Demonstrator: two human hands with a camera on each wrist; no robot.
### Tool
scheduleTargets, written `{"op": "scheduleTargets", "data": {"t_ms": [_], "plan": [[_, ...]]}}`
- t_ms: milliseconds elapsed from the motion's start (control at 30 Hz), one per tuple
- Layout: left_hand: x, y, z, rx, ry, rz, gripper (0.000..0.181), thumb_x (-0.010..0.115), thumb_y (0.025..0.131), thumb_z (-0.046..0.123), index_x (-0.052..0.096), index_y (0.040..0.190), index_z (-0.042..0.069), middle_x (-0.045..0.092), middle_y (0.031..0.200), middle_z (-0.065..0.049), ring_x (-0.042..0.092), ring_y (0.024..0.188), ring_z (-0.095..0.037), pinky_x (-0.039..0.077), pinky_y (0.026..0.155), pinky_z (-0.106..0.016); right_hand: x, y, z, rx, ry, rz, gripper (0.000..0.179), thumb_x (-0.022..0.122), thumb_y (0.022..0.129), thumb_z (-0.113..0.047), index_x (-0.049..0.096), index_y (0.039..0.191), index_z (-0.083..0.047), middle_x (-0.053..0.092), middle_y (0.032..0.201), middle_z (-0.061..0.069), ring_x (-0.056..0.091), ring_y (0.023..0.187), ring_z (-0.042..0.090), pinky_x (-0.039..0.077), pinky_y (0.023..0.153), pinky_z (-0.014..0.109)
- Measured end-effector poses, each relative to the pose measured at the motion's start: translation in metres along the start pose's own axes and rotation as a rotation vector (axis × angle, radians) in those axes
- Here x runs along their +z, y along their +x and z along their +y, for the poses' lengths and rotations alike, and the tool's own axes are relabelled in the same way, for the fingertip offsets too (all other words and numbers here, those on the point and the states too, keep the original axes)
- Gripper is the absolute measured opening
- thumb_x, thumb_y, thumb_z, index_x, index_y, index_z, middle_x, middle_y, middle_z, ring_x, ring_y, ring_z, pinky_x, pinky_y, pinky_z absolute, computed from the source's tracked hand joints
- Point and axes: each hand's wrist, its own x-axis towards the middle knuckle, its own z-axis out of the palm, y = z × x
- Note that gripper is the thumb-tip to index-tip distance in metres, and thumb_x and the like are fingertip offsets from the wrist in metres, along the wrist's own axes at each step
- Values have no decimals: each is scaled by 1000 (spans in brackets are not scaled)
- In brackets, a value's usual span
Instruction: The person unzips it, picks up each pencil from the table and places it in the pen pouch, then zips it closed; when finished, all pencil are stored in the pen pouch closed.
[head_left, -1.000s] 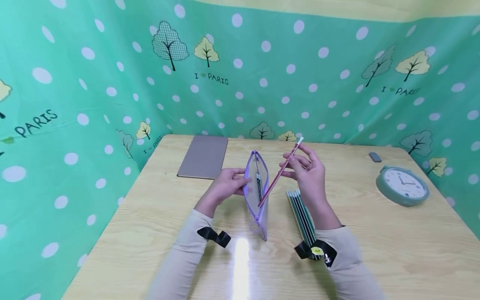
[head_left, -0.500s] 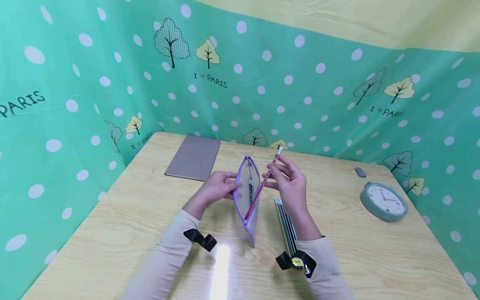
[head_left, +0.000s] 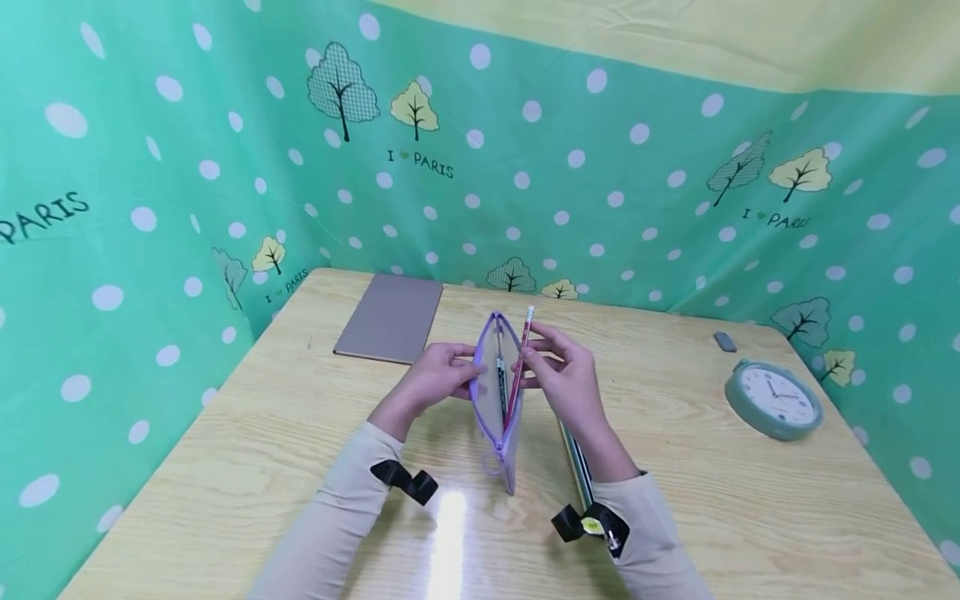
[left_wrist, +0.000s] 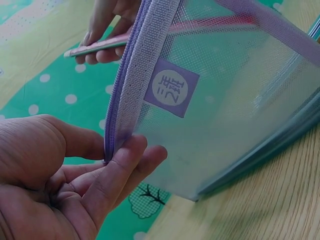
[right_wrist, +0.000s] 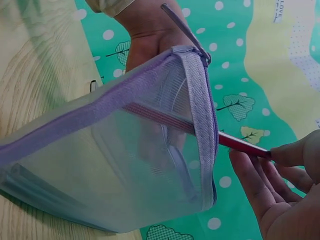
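Note:
My left hand (head_left: 435, 372) pinches the side of a purple-edged mesh pencil pouch (left_wrist: 225, 110) at its zipper edge, and the mouth gapes upward. Thumb and fingers of my right hand (head_left: 564, 379) hold a red pencil (right_wrist: 245, 146) near its white-tipped upper end. The pencil's lower part is inside the pouch, showing through the mesh in the right wrist view. A dark patterned pencil or pen (head_left: 502, 392) also lies in the pouch. In the left wrist view, a purple label (left_wrist: 172, 87) shows on the pouch, and more long dark-green items lie along its bottom.
Several green and black-striped pencils (head_left: 576, 458) lie on the wooden table (head_left: 675, 500), partly covered by my right wrist. A brown-grey notebook (head_left: 390, 317) is at the back left. To the right are a round green clock (head_left: 776, 398) and a small grey-blue eraser (head_left: 724, 341).
My right hand has moved left and closer to the pouch. The red pencil has gone from slanted to steeper and deeper into the mouth. My left hand keeps its grip; the head view shifted.

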Motion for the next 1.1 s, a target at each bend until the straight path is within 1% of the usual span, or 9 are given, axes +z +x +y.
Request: {"op": "scheduleTargets", "data": {"t_ms": [200,333,633,800,900,1100], "plan": [[1,-1,1,20,-8,-2,46,59,102,4,49,144,-13,70,119,-30,77,91,-31,67,80,-36,3,0,1,-4,-66,-48,41,61,99,8,59,139,7,67,112,28,70,77,11,68,68,30],[0,-1,2,25,-10,-7,47,58,103,5,47,144,-14,69,121,-31,77,94,-33,67,82,-37,4,0,1,-3,-99,-57,40,62,98,7,60,138,6,67,113,30,69,76,12,68,68,31],[0,-2,6,14,-15,0,47,58,103,4,47,145,-13,70,120,-29,76,94,-32,67,82,-35,5,1,1,6,-102,-60,41,63,98,7,60,138,5,68,113,29,70,76,15,68,69,31],[1,-1,5,15,-7,-2,47,57,103,4,47,145,-14,70,121,-29,76,96,-33,67,82,-35,5,0,2,7,-110,-65,40,64,97,7,61,138,5,68,113,30,70,77,14,68,70,33],[1,-1,4,16,-3,-6,46,57,103,4,47,145,-14,70,121,-30,76,96,-34,67,81,-36,5,0,4,15,-112,-60,40,64,98,6,61,138,4,67,114,31,70,77,14,68,70,32],[2,-1,4,8,-11,-4,46,57,103,2,47,146,-13,69,122,-31,76,97,-35,67,81,-35,5,-1,5,31,-113,-42,41,64,98,5,61,139,2,68,112,28,70,76,13,68,69,31]]}}
